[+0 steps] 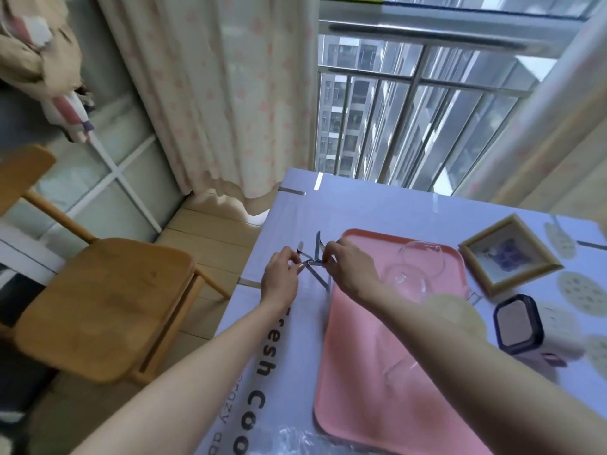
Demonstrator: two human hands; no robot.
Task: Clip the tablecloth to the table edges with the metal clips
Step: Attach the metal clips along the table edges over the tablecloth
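Pink flat plastic tray (377,372): nearest, lying on the pale lilac printed tablecloth (289,224).
Hands: left hand (279,277) and right hand (349,270) both pinch a cluster of thin silver metal clips (317,247) above the cloth, near its left edge.
Doing it well: pull one clip free, smooth the cloth, push it fully over the edge.
Unclear: clip count blurred; fingertips partly hidden; tray's near corner cut off.
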